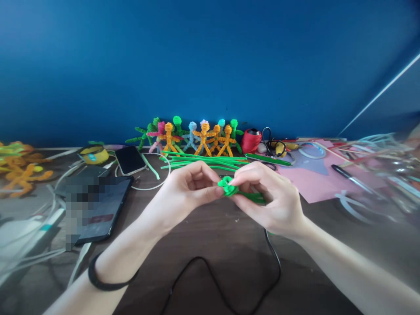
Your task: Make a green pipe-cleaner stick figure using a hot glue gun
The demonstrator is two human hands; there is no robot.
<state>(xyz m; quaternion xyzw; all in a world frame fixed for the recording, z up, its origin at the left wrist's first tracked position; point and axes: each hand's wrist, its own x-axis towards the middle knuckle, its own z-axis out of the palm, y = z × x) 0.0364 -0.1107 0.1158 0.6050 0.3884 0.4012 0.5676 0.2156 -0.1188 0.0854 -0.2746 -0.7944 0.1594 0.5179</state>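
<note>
Both hands meet over the middle of the dark wooden table (210, 245). My left hand (188, 189) pinches a coiled bit of green pipe cleaner (227, 187) between thumb and fingers. My right hand (267, 197) grips the same green pipe cleaner from the other side, its straight end running under the palm. A black band sits on my left wrist. Just behind the hands lies a bundle of straight green pipe cleaners (203, 161).
A row of pipe-cleaner figures (197, 136) stands against the blue wall. A phone (130, 159), a tablet (98, 208), a yellow tape roll (93, 154) and white cables lie left. Red yarn (251, 140), scissors, pink paper (315, 177) and a pen lie right. A black cable (229, 280) loops in front.
</note>
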